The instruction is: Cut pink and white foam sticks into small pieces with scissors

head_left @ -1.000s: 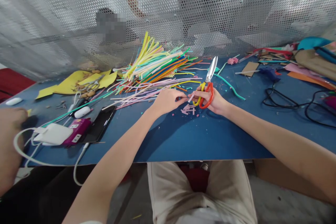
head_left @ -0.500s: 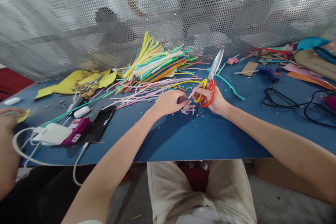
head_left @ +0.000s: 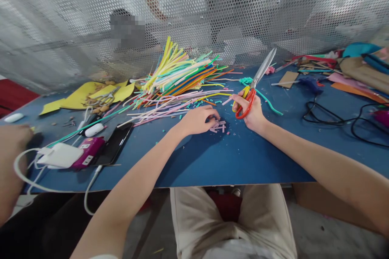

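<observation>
My right hand [head_left: 251, 111] grips a pair of scissors [head_left: 258, 75] with red and yellow handles, blades pointing up and away, slightly parted at most. A short lilac pipe cleaner piece [head_left: 227, 100] sticks out at its fingertips. My left hand [head_left: 199, 120] is curled, thumb and fingertips close together at a small heap of cut lilac pieces [head_left: 220, 127]. Whether a piece sits between those fingertips is hidden. Just beyond it lie long pink and lilac pipe cleaners [head_left: 170, 107], with a large multicoloured bundle of pipe cleaners [head_left: 182, 73] behind.
At left lie a black phone [head_left: 114, 145], a purple power block with white charger [head_left: 65, 155], cables and yellow paper [head_left: 79, 95]. A co-worker's hand [head_left: 15, 141] is at the far left. To the right are a blue glue gun [head_left: 311, 85] and its cord. Perforated metal [head_left: 243, 16] stands behind.
My right hand has moved right, away from my left, and the scissors tilt further right. My left hand has shifted slightly right and down over the lilac heap. The co-worker's hand has moved.
</observation>
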Tool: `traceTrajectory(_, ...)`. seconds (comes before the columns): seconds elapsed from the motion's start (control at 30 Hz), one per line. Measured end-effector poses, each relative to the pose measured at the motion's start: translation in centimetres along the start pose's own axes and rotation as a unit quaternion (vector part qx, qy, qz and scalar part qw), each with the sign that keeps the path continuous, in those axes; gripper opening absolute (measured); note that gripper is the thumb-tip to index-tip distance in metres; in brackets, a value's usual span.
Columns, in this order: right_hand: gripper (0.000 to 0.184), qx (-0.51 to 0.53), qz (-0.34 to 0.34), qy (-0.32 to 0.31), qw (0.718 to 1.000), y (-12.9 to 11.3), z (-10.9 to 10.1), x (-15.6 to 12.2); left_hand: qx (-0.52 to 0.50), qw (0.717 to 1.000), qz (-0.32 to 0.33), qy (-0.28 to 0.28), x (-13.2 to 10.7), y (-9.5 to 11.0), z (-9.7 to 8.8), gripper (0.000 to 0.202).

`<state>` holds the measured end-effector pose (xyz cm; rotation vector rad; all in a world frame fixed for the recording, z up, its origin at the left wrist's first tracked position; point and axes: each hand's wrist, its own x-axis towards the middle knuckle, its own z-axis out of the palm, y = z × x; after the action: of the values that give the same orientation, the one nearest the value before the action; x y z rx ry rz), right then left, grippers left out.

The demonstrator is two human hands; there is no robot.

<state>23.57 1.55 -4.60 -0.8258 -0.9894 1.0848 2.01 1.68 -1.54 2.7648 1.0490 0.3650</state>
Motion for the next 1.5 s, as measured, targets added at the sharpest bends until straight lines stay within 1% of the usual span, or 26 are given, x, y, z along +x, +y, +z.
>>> traceTrajectory(0.1,0.035,-0.015,-0.002,0.005,1.000,0.0,0.0,0.0,0.021,1.000,0.007,0.004,-0.2,0.4,-0.3,0.023)
traceTrajectory(0.2,0.038,-0.030,0.007,0.021,0.999,0.0,0.1,0.0,0.038,0.999,0.012,0.009,-0.3,1.4,-0.4,0.018)
traceTrajectory(0.23,0.039,-0.030,0.007,0.025,0.999,-0.1,0.1,0.0,0.045,0.999,0.010,0.008,-0.3,1.8,-0.3,0.019)
traceTrajectory(0.37,0.040,-0.026,0.005,0.026,0.999,-0.2,0.2,-0.1,0.061,0.998,-0.003,-0.002,0.0,3.1,0.1,0.034)
traceTrajectory(0.43,0.040,-0.024,0.004,0.025,0.999,-0.2,0.3,-0.2,0.055,0.998,-0.032,-0.002,0.1,3.5,0.4,0.036)
traceTrajectory(0.53,0.041,-0.016,0.008,0.021,1.000,-0.2,0.3,-0.2,0.039,0.993,-0.108,0.003,0.2,3.8,1.0,0.037)
traceTrajectory(0.6,0.041,-0.015,0.010,0.021,1.000,-0.2,0.3,-0.2,0.026,0.989,-0.145,0.003,0.2,3.9,1.3,0.035)
traceTrajectory(0.73,0.040,-0.028,0.002,0.022,0.999,-0.1,0.2,-0.2,-0.002,0.988,-0.156,0.000,0.2,4.1,1.6,0.026)
traceTrajectory(0.9,0.036,-0.029,0.014,0.012,0.999,0.1,0.1,-0.1,-0.031,0.987,-0.158,-0.013,0.1,4.1,1.2,0.015)
traceTrajectory(0.97,0.037,-0.020,0.015,0.011,1.000,0.1,0.0,-0.1,-0.057,0.986,-0.159,-0.010,0.1,3.9,1.1,0.012)
traceTrajectory(1.03,0.037,-0.016,0.013,0.010,1.000,0.2,-0.1,0.0,-0.108,0.983,-0.146,0.006,0.2,3.5,1.0,0.015)
traceTrajectory(1.13,0.036,-0.014,0.012,0.013,1.000,0.2,-0.2,0.0,-0.180,0.975,-0.118,0.060,0.5,2.3,0.7,0.022)
traceTrajectory(1.17,0.036,-0.011,0.012,0.012,1.000,0.3,-0.2,0.1,-0.196,0.970,-0.118,0.082,0.6,1.9,0.6,0.023)
traceTrajectory(1.23,0.036,-0.001,0.014,0.006,1.000,0.4,-0.2,0.1,-0.232,0.956,-0.139,0.114,0.8,1.1,0.5,0.025)
traceTrajectory(1.27,0.036,0.002,0.016,0.002,1.000,0.4,-0.2,0.1,-0.257,0.947,-0.149,0.119,0.8,0.8,0.4,0.025)
traceTrajectory(1.33,0.036,0.004,0.019,-0.005,1.000,0.4,-0.2,0.0,-0.311,0.931,-0.156,0.108,0.9,0.4,0.5,0.026)
traceTrajectory(1.4,0.037,-0.005,0.019,-0.010,1.000,0.3,-0.1,-0.1,-0.359,0.917,-0.146,0.093,0.9,0.3,0.5,0.026)
traceTrajectory(1.5,0.040,-0.026,0.020,-0.017,0.999,0.0,0.2,-0.4,-0.405,0.900,-0.136,0.087,0.9,0.5,0.4,0.026)
